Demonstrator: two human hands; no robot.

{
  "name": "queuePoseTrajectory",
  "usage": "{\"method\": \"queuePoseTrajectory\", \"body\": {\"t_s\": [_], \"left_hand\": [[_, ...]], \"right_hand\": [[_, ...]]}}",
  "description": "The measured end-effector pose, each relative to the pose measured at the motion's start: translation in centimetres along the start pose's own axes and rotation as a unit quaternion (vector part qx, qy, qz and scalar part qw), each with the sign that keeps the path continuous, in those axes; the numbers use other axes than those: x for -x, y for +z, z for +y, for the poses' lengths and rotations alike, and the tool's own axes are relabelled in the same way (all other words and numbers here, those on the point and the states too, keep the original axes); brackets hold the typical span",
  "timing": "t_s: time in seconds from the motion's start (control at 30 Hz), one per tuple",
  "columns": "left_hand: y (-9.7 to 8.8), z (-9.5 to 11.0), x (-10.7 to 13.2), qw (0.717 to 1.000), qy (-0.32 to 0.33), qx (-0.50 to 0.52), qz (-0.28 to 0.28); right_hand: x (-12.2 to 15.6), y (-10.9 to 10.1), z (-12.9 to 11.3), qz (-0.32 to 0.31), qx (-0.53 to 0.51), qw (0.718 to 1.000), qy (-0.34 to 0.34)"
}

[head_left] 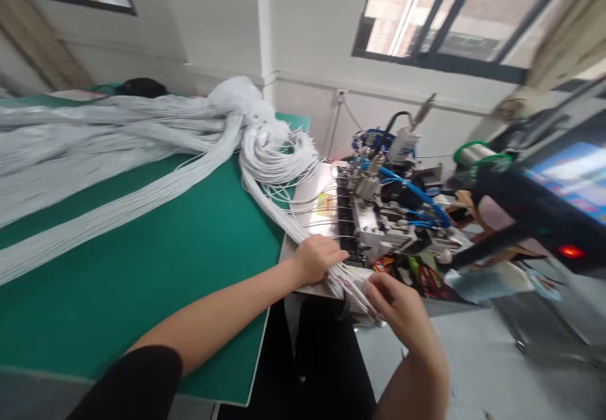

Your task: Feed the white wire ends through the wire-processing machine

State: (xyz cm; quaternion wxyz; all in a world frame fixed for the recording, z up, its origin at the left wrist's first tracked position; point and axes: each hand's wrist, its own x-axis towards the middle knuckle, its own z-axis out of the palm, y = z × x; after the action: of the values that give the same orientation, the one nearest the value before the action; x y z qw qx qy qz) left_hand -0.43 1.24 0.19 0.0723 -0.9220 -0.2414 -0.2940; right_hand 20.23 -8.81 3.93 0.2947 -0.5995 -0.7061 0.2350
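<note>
A thick bundle of thin white wires [272, 210] comes off the table and passes under my left hand [316, 259], which is closed round it near the machine's front corner. The loose wire ends [355, 290] fan out past that hand, down and to the right. Beside these ends, my right hand [400, 306] is closed in a pinch on one or more of the wires; how many is blurred. Several single wires lie across the metal plate [305, 202] into the black slots of the machine [372, 218].
A green-topped table [222, 237] carries long white wire bundles [118, 218] and a coiled heap [279, 155]. To the right are a wire spool [478, 153] with green flanges, a screen [575, 177] on an arm and a red-lit button [570, 251]. Windows and a wall stand behind.
</note>
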Motion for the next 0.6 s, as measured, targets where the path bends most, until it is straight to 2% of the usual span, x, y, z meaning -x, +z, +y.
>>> {"method": "queuePoseTrajectory", "body": {"t_s": [0.13,0.2,0.33,0.47,0.53,0.6], "left_hand": [[0.0,-0.1,-0.4,0.999,0.015,-0.045,-0.006],[-0.1,-0.1,-0.5,0.998,0.009,-0.063,0.003],[-0.3,0.2,-0.6,0.994,-0.047,-0.085,0.059],[-0.4,0.7,-0.6,0.99,-0.092,-0.078,0.071],[-0.3,0.8,-0.5,0.992,-0.091,-0.062,0.067],[-0.3,0.8,-0.4,0.996,-0.055,-0.042,0.057]], "right_hand": [[-1.3,-0.8,2.1,0.031,0.025,0.998,-0.049],[-2.1,-1.0,2.7,0.046,0.031,0.998,-0.029],[-3.1,-0.7,2.4,0.101,-0.003,0.995,0.007],[-3.5,0.7,1.8,0.166,-0.075,0.983,0.02],[-3.6,1.3,1.7,0.18,-0.102,0.978,0.022],[-3.7,1.7,1.6,0.196,-0.132,0.971,0.024]]}}
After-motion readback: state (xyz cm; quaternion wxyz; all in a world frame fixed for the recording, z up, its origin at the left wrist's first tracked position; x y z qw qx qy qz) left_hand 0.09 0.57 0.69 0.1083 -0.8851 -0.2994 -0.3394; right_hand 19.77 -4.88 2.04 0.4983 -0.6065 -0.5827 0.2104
